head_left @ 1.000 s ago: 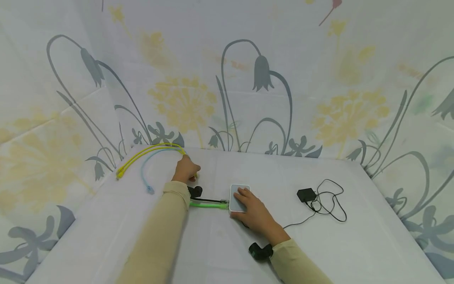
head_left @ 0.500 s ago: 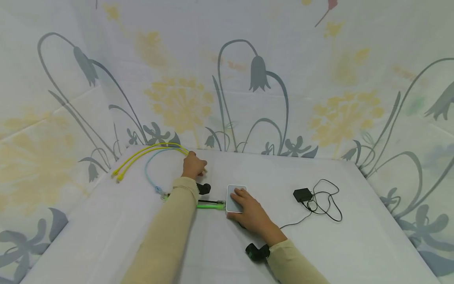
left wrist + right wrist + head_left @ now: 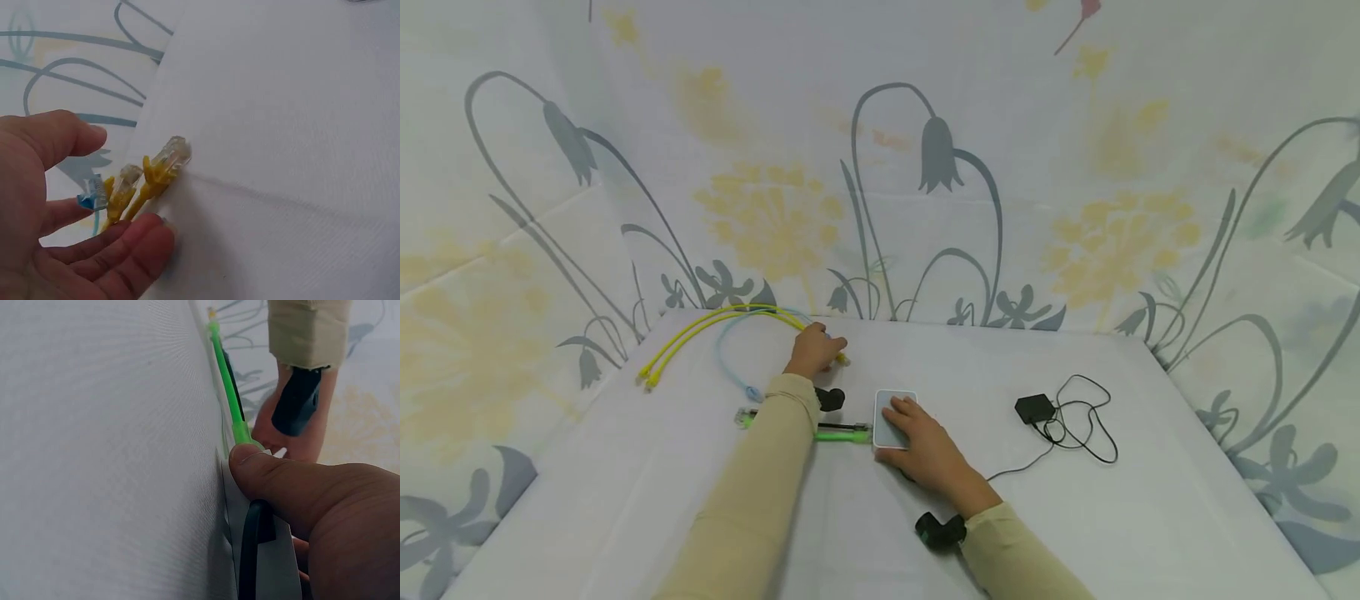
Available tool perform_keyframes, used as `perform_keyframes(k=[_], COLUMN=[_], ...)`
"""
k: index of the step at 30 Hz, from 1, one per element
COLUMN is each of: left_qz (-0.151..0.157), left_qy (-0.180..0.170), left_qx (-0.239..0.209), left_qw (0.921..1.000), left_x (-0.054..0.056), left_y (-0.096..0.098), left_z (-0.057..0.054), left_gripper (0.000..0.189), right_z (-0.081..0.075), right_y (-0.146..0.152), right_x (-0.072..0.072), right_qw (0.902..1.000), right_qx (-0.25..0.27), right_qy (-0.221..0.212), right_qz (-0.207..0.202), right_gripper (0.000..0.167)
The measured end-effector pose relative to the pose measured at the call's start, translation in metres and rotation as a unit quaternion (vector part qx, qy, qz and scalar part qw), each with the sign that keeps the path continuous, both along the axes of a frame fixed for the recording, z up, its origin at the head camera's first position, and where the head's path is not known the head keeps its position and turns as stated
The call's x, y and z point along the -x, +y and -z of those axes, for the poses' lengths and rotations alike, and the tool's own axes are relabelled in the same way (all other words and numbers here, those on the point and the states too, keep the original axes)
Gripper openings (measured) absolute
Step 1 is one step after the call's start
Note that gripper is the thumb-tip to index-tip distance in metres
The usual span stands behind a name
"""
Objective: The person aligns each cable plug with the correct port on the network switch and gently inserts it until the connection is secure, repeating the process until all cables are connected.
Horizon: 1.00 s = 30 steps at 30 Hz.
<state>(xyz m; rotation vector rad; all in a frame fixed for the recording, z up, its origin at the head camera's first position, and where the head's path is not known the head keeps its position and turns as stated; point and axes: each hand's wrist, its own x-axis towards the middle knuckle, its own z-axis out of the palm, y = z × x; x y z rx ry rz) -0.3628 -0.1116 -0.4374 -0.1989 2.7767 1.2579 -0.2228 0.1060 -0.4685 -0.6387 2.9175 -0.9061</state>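
My left hand (image 3: 814,354) is at the back left of the table, beside the ends of two yellow network cables (image 3: 653,381) and a light blue one (image 3: 752,392). In the left wrist view its thumb stands apart from the loosely bent fingers. Clear-tipped yellow plugs (image 3: 157,175) and a blue plug (image 3: 92,192) lie between thumb and fingers, not pinched. My right hand (image 3: 925,450) holds a small white network box (image 3: 887,433) with a grey top, thumb on its near edge, fingers over the top. Green (image 3: 841,437) and black (image 3: 838,426) cables enter its left side.
A black power adapter (image 3: 1034,409) with a loosely coiled cord (image 3: 1105,425) lies to the right; its cord runs towards the box. Black wrist cameras (image 3: 940,532) sit on both wrists. Flower-printed cloth (image 3: 925,233) rises behind the white table (image 3: 1150,533).
My left hand has shifted to the right with the cable ends, and its fingers have loosened. The blue cable's near end has slid rightwards. My right hand stays on the box.
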Motion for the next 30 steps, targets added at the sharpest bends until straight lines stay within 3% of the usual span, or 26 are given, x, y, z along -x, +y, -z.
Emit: perform_keyframes(k=[4, 9, 17, 30], left_qz=[0.073, 0.117, 0.165, 0.19], left_qy=[-0.014, -0.031, -0.014, 0.01], left_qx=[0.089, 0.158, 0.198, 0.227], left_qw=[0.9933, 0.98, 0.9661, 0.9552], left_x=[-0.002, -0.004, -0.008, -0.023], left_y=[-0.007, -0.02, -0.045, -0.076], left_z=[-0.01, -0.014, -0.014, -0.017], left_gripper=[0.063, 0.058, 0.047, 0.031], right_z=[0.0, 0.0, -0.001, -0.002], right_y=[0.001, 0.001, 0.001, 0.001], right_x=[0.001, 0.0, 0.0, -0.001], right_qw=[1.0, 1.0, 1.0, 1.0], right_qx=[0.001, -0.003, -0.005, -0.003], right_qy=[-0.003, -0.005, -0.004, -0.001], right_qz=[0.0, -0.003, -0.005, -0.005], right_gripper=[0.067, 0.068, 0.068, 0.067])
